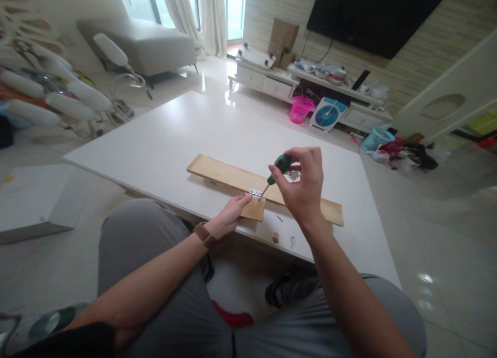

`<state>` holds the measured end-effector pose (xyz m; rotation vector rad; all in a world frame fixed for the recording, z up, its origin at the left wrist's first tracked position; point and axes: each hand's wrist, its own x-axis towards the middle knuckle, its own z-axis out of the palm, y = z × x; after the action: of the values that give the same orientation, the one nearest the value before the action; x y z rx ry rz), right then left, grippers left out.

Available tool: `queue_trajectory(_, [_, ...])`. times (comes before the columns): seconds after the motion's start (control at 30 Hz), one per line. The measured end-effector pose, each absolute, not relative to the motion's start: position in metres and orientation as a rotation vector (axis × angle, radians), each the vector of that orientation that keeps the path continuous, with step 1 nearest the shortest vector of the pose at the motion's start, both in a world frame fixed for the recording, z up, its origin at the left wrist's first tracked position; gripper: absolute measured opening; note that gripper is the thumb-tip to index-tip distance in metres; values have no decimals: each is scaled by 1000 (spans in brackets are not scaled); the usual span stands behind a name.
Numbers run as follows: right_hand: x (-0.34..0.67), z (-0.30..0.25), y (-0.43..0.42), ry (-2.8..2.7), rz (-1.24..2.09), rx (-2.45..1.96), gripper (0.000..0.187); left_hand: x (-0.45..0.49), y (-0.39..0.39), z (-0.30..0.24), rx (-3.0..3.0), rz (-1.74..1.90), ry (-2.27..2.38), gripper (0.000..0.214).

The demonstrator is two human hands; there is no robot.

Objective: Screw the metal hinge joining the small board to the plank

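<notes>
My right hand [305,184] grips the green handle of a screwdriver [282,164], its shaft slanting down to the left. The tip meets a small metal hinge [255,194] that lies where a long wooden board [221,170] and a short wooden piece [254,211] come together. With thumb on top near the hinge, my left hand [230,213] holds the short piece by its left side; the fingers beneath are hidden. Behind my right hand, more metal hardware [293,175] shows partly on the board.
On the white table [163,135], near its front edge, lie a thin dark bit [279,218], a small brownish item [275,238] and a small clear bag [292,241]. Beyond stand a pink basket [301,109], a blue-white fan [328,114] and a low cabinet [276,87].
</notes>
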<state>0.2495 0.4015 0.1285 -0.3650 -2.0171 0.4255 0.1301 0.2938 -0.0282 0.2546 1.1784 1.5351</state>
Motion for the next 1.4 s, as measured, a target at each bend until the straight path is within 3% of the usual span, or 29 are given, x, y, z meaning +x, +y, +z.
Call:
queue_trajectory(0.23, [250,125,403,-2018,471,-349,34,131,294,-29,255,1542,1188,33])
queue_trajectory(0.47, [249,127,402,-2014,436,-365,25,131,295,-26,240,1531,1195,33])
queue_trajectory(0.63, [249,124,404,-2012,458,-317,37,130,294,-25,258,1540,1190,34])
queue_trajectory(0.87, [248,125,404,-2017,403,-335,29,130,294,-29,250,1544,1183,40])
queue_trajectory(1.03, [250,123,405,-2039,412,-302,42,131,294,-27,232,1541,1201,34])
queue_trajectory(1.27, [249,124,402,-2046,374,-308,28,132,293,-23,257,1547,1196,33])
queue_trajectory(1.4, [249,122,402,-2024,427,-319,35,130,294,-26,260,1544,1209,34])
